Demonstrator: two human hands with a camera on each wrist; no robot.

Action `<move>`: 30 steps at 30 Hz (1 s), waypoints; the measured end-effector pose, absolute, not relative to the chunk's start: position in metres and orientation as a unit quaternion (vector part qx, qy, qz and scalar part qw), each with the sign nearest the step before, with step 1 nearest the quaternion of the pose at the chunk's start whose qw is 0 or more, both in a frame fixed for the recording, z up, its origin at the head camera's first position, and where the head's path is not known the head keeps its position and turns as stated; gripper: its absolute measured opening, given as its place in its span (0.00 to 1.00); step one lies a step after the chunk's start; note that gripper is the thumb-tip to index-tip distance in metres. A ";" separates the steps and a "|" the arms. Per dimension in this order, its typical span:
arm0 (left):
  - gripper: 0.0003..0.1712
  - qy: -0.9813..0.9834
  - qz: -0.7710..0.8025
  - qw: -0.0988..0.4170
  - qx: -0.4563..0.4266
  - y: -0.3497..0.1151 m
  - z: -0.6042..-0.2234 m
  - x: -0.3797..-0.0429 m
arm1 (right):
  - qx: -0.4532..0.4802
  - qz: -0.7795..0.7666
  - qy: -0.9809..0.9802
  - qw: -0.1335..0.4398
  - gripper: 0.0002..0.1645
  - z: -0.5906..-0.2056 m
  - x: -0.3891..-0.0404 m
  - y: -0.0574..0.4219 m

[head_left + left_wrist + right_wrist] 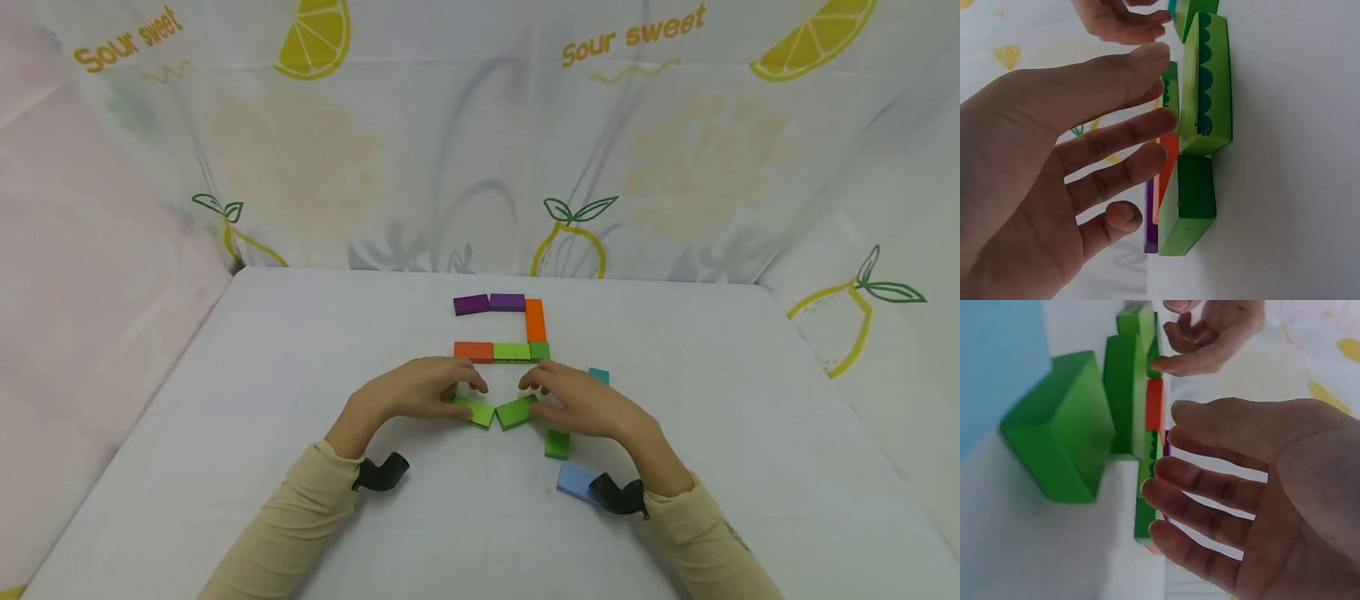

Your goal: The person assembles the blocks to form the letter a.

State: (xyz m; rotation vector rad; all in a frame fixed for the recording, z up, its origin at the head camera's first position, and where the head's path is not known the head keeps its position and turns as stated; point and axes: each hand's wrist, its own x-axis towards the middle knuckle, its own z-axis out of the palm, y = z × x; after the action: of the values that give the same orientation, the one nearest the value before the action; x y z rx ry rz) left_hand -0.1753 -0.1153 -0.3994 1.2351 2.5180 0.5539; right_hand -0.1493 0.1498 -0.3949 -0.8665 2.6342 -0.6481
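On the white table, a light green block (480, 414) and a green block (516, 412) lie with their near corners meeting, angled into a shallow V. My left hand (420, 388) is beside the light green one, thumb over its left end in the head view. In the left wrist view its fingers are loosely spread with nothing between them, near a green block with a dark scalloped edge (1207, 81). My right hand (581, 398) hovers at the green block's right end, fingers relaxed and apart from the long green block (1124, 394) in the right wrist view.
Farther back, a red-orange block (473, 352), light green block (512, 353) and small green block (539, 351) form a row. An orange block (535, 321) leads up to two purple blocks (507, 302). Rightward lie a teal block (598, 376), another green block (557, 446) and a blue block (576, 482).
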 end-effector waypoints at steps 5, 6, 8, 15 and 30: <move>0.17 0.874 0.189 0.135 0.427 -0.107 -0.399 -0.173 | -0.276 -0.224 0.927 0.118 0.18 -0.390 -0.155 0.170; 0.17 0.873 0.190 0.133 0.429 -0.106 -0.400 -0.172 | -0.271 -0.220 0.931 0.110 0.18 -0.390 -0.157 0.176; 0.16 0.873 0.189 0.126 0.432 -0.104 -0.401 -0.171 | -0.258 -0.218 0.936 0.095 0.18 -0.388 -0.160 0.187; 0.15 0.863 0.194 0.069 0.462 -0.093 -0.409 -0.168 | -0.144 -0.229 0.958 0.100 0.16 -0.382 -0.170 0.218; 0.23 0.890 0.174 0.018 0.421 -0.066 -0.427 -0.154 | -0.026 -0.155 0.964 0.214 0.35 -0.403 -0.179 0.222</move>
State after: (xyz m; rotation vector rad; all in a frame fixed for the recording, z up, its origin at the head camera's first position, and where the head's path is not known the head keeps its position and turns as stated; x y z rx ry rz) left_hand -0.1542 -0.0658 -0.4269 1.3074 2.7656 0.5409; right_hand -0.1790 0.2221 -0.4029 -0.0728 2.6752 -0.4304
